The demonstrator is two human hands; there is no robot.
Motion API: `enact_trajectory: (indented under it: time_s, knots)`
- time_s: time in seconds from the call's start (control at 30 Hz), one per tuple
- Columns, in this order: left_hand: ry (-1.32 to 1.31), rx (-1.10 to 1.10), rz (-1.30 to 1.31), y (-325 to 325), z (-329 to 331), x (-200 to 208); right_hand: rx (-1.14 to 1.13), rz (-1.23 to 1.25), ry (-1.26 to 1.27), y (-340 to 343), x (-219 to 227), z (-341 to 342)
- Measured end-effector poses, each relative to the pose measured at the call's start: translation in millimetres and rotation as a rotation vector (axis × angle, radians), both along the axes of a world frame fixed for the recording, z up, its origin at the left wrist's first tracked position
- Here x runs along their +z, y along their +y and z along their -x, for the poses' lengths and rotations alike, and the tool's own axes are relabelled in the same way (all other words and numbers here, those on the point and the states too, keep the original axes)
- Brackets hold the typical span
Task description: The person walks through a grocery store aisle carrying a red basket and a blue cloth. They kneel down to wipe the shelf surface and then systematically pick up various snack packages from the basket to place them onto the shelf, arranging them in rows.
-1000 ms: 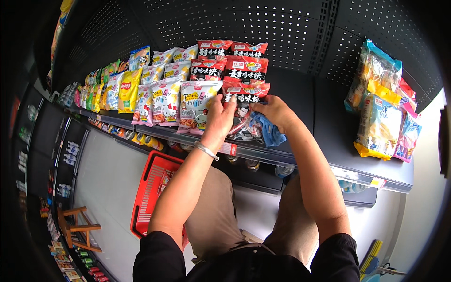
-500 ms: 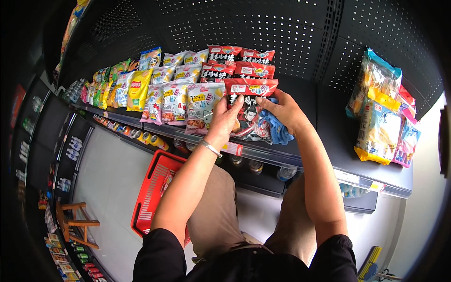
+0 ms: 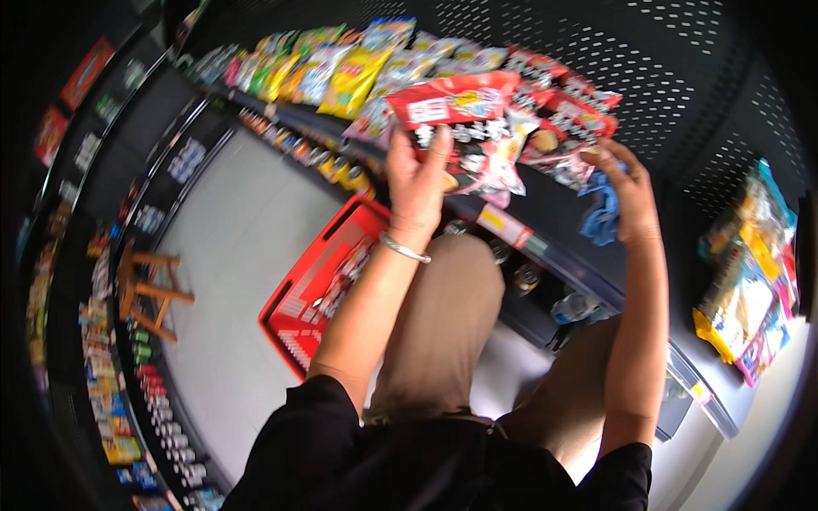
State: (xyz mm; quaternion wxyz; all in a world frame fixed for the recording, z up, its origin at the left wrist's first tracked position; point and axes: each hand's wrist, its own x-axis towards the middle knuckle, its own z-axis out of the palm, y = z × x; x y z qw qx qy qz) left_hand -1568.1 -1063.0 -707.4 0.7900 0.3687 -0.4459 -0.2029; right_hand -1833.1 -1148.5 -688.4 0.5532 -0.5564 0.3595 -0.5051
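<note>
My left hand point(image 3: 416, 175) grips a red-and-black snack bag point(image 3: 464, 98) by its left side, with the thumb across its front. The bag is raised over the shelf's front edge, tilted, its lower part partly in front of other bags. My right hand point(image 3: 629, 192) is off that bag, farther right, with its fingers curled beside the red-and-black bags point(image 3: 584, 115) standing on the shelf. A crumpled blue cloth point(image 3: 603, 213) hangs from under those fingers, which appear closed on it. Motion blur hides whether the fingertips touch the nearest bag.
Yellow snack bags point(image 3: 354, 81) and others line the shelf to the left. Plastic-wrapped packs point(image 3: 745, 285) lie at its right end. Cans point(image 3: 345, 175) stand on the lower shelf. A red shopping basket point(image 3: 285, 311) with packets inside and a wooden stool point(image 3: 152, 289) are on the left.
The snack bag was between both hands; now only my left hand has it. My right hand has moved away to the right with the blue cloth. The view has turned.
</note>
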Motion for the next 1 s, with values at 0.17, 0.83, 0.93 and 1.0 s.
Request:
enact_trajectory:
  time_s: [0.17, 0.83, 0.93, 1.0]
  knots:
    - [0.144, 0.247, -0.237, 107.5, -109.2, -77.7, 0.032, -0.051, 0.046, -2.7, -3.4, 6.2]
    - [0.52, 0.669, -0.828, 264.9, -159.0, -306.6, -0.053, -0.082, 0.155, -11.6, -16.8, 10.4]
    - [0.216, 0.258, -0.911, 282.9, -163.9, -335.8, -0.026, -0.079, 0.153, -14.5, -20.7, 12.6]
    - [-0.142, 0.181, -1.269, 299.3, -178.0, -370.6, -0.025, -0.067, 0.151, -18.4, -22.2, 15.1]
